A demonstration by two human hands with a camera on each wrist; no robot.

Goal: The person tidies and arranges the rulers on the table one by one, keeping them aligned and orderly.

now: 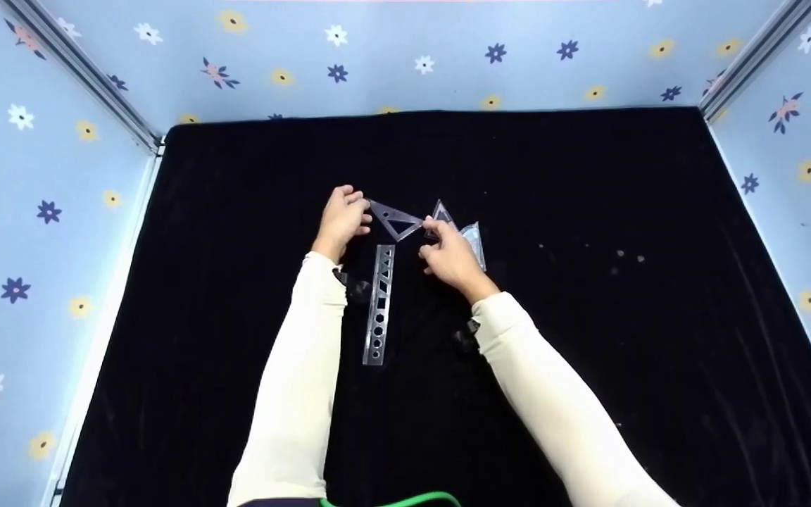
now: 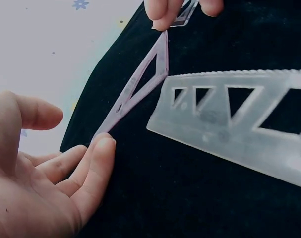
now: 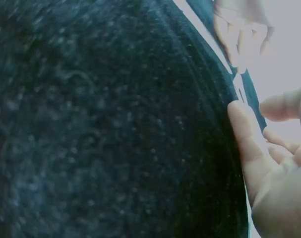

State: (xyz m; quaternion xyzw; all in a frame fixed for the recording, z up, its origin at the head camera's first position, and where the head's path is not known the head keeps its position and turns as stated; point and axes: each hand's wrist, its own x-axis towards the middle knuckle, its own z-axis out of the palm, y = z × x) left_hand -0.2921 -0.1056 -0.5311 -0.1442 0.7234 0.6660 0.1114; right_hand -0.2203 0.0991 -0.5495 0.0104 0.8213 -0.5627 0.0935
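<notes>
A clear purplish set square [image 1: 405,217] with a triangular cutout lies between the hands on the black cloth. My left hand [image 1: 341,220] touches its far-left corner with extended fingers, the thumb standing apart in the left wrist view. The right hand [image 1: 453,258] touches the opposite corner with its fingertips, its thumb also held apart. Below the set square lies a clear ruler [image 2: 210,119] with a wavy edge and a row of shaped cutouts. Behind the right hand are a second small set square [image 1: 441,210] and a pale-blue clear piece [image 1: 474,241], both partly hidden.
Black cloth [image 1: 588,352] covers the table. Flowered light-blue panels [image 1: 405,42] stand along the back and both sides, with metal posts at the rear corners. A few pale specks [image 1: 631,256] dot the cloth on the right.
</notes>
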